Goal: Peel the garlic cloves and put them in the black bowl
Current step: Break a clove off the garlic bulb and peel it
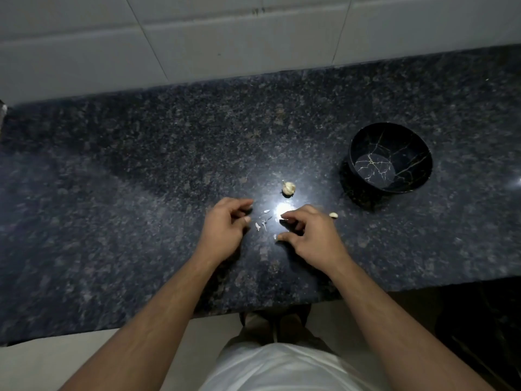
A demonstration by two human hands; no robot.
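A partial garlic bulb [288, 188] lies on the dark granite counter [141, 179], just beyond my hands. One loose clove [333, 215] rests on the counter right beside my right hand [308, 234]. The black bowl [366, 142] with pale vein lines stands to the right and looks empty. Small white scraps of garlic skin [262, 221] lie between my hands. My left hand [225, 225] hovers with loosely curled fingers and holds nothing. On my right hand the fingers are curled, with thumb and index finger apart. A white flake sits at each of those two fingertips.
A pale tiled wall [253, 38] runs behind the counter. The counter's front edge [282, 309] is close to my body, with light floor below. A bright light reflection [282, 208] shines on the stone between my hands.
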